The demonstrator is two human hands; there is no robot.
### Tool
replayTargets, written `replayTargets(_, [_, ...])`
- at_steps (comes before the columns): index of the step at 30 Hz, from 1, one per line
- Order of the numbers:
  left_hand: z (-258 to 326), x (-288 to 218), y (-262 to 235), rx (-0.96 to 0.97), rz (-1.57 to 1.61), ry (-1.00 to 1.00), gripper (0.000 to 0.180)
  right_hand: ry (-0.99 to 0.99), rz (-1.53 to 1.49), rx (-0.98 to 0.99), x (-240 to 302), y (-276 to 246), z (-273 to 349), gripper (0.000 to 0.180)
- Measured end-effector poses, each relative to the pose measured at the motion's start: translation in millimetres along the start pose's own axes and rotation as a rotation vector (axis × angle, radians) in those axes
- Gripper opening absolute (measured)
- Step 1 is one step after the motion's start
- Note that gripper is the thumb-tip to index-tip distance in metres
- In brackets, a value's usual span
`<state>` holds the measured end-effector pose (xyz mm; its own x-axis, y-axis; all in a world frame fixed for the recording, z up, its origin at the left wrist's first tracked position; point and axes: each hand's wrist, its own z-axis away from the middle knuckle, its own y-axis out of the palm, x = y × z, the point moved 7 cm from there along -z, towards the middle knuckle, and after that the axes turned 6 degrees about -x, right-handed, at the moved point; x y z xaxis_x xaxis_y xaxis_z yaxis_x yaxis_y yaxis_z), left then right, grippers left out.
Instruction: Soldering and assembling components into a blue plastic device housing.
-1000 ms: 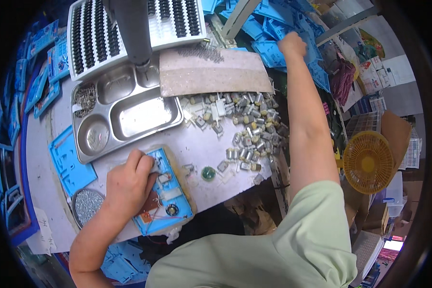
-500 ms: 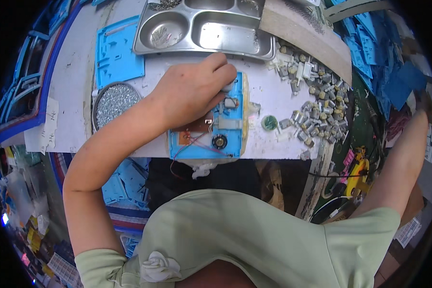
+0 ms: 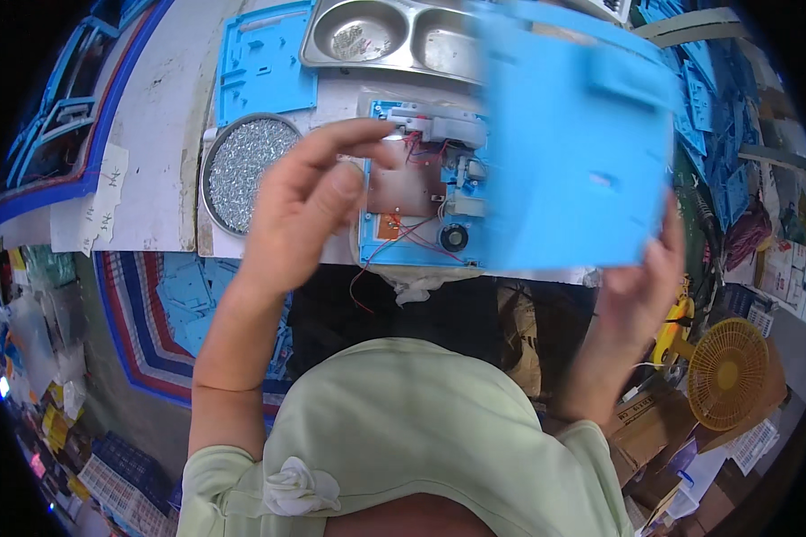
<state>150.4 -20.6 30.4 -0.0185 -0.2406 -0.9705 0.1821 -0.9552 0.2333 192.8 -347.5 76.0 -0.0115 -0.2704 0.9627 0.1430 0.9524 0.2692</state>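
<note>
- Workbench [image 3: 152,134]: white top, the work sits at its near edge in front of the person.
- Blue cover panel [image 3: 573,152]: blurred, raised over the right half of the open unit; right hand [image 3: 640,286] grips its lower right corner, fingers closed on the edge.
- Open blue unit [image 3: 421,192]: lies flat, board, red wires and a small round part exposed. Looks like the closing step; next the panel must line up square over it, wires tucked in.
- Left hand [image 3: 309,210]: holds nothing, fingers loosely spread, fingertips at the unit's top left.
- Steel compartment tray [image 3: 394,40] behind the unit.
- Round dish of screws [image 3: 246,170] and blue mat [image 3: 264,63] to the left; loose wires could get pinched.
</note>
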Motion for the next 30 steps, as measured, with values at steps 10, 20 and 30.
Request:
replayTargets(10, [-13.5,-13.6,22.4,-0.038,-0.778,0.274,0.066,-0.412,0.883,0.419,-47.0,71.4,23.8,0.054])
replayTargets(20, [4.0,11.6,28.4,0.020,-0.968,0.351,0.068,-0.355,0.997,0.475,-79.6,50.6,30.2,0.044])
replayTargets(30, [34.8,17.4,18.7,-0.128,-0.975,0.300,0.060,-0.531,1.122,0.581,-73.6,70.3,32.1,0.050])
